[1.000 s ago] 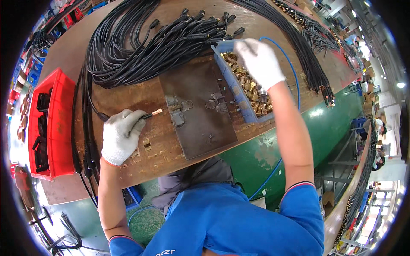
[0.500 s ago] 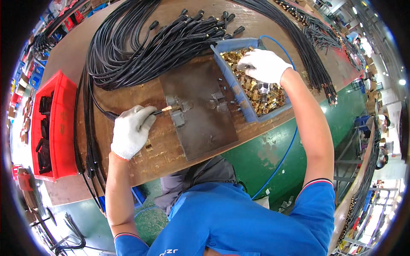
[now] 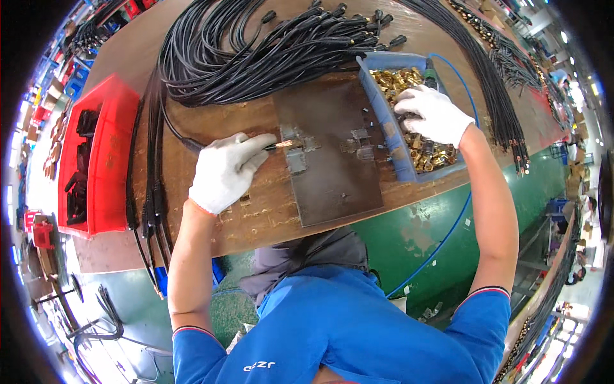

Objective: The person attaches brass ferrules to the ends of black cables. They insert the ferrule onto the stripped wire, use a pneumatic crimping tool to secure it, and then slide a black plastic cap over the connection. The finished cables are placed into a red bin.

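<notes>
Holding cable (image 3: 189, 142), wearing white-lettered shirt (image 3: 377, 317)

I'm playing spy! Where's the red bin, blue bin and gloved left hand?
Red bin (image 3: 116, 166), head view: right wall.
Blue bin (image 3: 383, 110), head view: left wall.
Gloved left hand (image 3: 224, 169), head view: its back.

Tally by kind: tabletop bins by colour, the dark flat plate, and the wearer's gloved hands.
Red bin: 1
Blue bin: 1
Dark plate: 1
Gloved hands, left hand and right hand: 2
Total: 5
</notes>
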